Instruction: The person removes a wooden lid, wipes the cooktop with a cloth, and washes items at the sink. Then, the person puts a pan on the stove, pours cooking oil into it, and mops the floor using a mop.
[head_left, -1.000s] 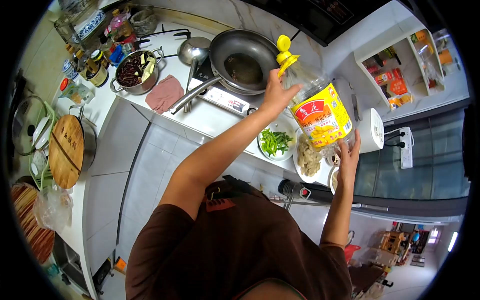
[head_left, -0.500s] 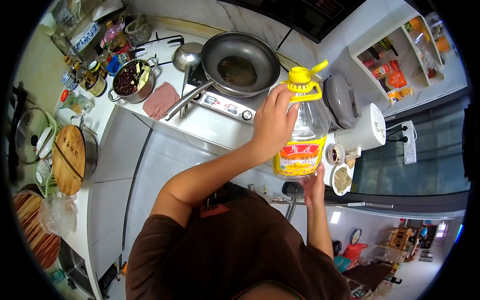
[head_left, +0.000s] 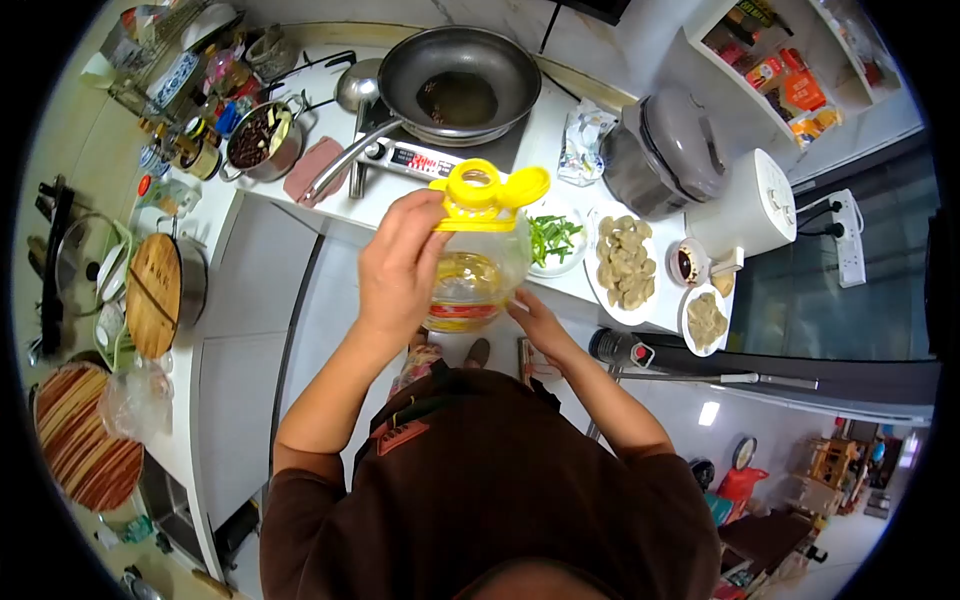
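In front of my body, I hold a large clear oil bottle with a yellow cap, its flip lid open. Its mouth faces up towards me, and yellowish oil shows inside. My left hand is closed on the yellow handle at the neck. Low on the bottle's right side, my right hand supports it near the base, with its fingertips partly hidden. Beyond the bottle, a wok with a little liquid and small dark bits in it sits on an induction cooker.
A plate of green pepper strips, a plate of greyish slices and a small bowl of dark sauce stand right. A pot, a pink cloth and a ladle are left of the wok.
The oil bottle has moved left and closer to my body, with both hands on it. It was beside the cooker's right end; its label faced me, now its mouth does.
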